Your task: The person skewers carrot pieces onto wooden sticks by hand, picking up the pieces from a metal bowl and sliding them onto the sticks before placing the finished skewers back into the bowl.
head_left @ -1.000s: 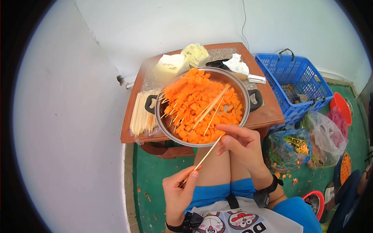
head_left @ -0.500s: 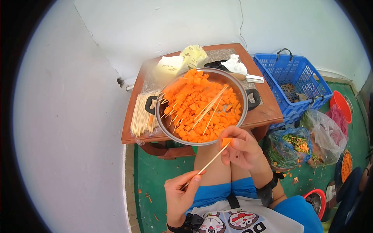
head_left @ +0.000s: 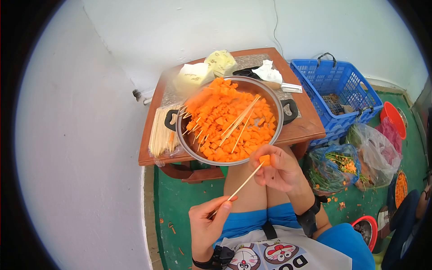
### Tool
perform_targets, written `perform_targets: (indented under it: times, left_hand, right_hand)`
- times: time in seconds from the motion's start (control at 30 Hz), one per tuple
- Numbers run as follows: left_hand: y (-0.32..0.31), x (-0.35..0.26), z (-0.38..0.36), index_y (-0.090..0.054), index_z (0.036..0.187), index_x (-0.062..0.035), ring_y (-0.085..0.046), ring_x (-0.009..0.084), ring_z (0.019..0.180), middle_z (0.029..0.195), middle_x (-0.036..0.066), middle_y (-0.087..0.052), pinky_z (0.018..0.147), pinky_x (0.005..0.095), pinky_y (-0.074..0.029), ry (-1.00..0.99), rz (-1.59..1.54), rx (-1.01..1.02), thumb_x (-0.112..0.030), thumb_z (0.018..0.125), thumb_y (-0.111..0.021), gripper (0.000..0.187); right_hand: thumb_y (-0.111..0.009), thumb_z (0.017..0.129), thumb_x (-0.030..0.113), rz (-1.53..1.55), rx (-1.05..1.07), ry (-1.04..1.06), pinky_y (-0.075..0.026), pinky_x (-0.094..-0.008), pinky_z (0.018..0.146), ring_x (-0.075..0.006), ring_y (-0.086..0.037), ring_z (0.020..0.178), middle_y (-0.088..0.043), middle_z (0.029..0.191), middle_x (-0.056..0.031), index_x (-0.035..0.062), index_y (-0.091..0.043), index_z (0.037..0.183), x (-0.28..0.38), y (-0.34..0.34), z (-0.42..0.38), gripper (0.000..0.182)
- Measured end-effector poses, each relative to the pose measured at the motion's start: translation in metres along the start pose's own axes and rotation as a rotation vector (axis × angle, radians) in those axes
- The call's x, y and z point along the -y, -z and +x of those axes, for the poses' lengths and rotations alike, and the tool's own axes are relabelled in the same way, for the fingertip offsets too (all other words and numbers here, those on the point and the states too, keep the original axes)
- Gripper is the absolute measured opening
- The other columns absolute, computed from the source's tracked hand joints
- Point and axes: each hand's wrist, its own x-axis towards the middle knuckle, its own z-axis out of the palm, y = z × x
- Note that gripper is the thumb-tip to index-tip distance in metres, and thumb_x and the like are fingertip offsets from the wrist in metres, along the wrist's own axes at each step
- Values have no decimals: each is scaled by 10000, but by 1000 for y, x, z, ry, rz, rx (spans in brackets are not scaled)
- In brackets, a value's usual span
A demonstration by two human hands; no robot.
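Note:
My left hand (head_left: 209, 220) pinches a thin wooden skewer (head_left: 243, 184) near its lower end. The skewer slants up to the right, its tip at an orange carrot piece (head_left: 265, 160) held between the fingers of my right hand (head_left: 281, 171). Whether the tip has gone into the piece cannot be made out. Just above, a round metal pan (head_left: 281, 128) with black handles holds many cut carrot pieces (head_left: 220, 139), several loose skewers (head_left: 240, 120) and, at its left, skewers with carrot on them.
A bundle of bare skewers (head_left: 160, 132) lies left of the pan on the wooden table (head_left: 306, 130). Behind are yellow packets (head_left: 193, 74) and a peeler-like tool (head_left: 291, 87). A blue basket (head_left: 330, 121), plastic bags (head_left: 335, 168) and red bowls (head_left: 394, 118) stand at right; a person's leg (head_left: 402, 225) shows.
My right hand has turned the carrot piece slightly, and the skewer still meets it. The table and pan appear shifted slightly up and left in view.

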Motion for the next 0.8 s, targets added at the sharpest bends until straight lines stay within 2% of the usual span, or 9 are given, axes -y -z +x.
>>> perform_targets:
  times: [0.27, 0.57, 0.8]
  left_hand:
    - [-2, 1, 2, -601, 869, 38, -279, -9, 434, 491, -56, -387, 377, 164, -159, 11, -7, 18, -15, 758, -520, 147]
    - [-3, 1, 4, -604, 874, 34, -281, -11, 432, 497, -53, -404, 373, 163, -160, 38, -3, 40, -5, 754, -522, 150]
    - [1, 0, 5, -606, 873, 30, -294, -10, 439, 522, -50, -435, 373, 161, -169, 82, -33, 89, -9, 760, -527, 144]
  right_hand:
    - [-517, 794, 141, -9, -4, 11, -483, -300, 610, -166, -557, 767, -520, 920, -130, -22, -470, 1042, 4, -1, -2, 300]
    - [-532, 784, 136, -63, -17, 6, -473, -277, 596, -139, -548, 726, -534, 843, -98, -31, -489, 1019, 11, -5, -2, 291]
    - [-587, 712, 34, -387, -49, -22, -467, -260, 606, -152, -543, 720, -540, 818, -88, -43, -543, 933, 28, -12, -3, 238]
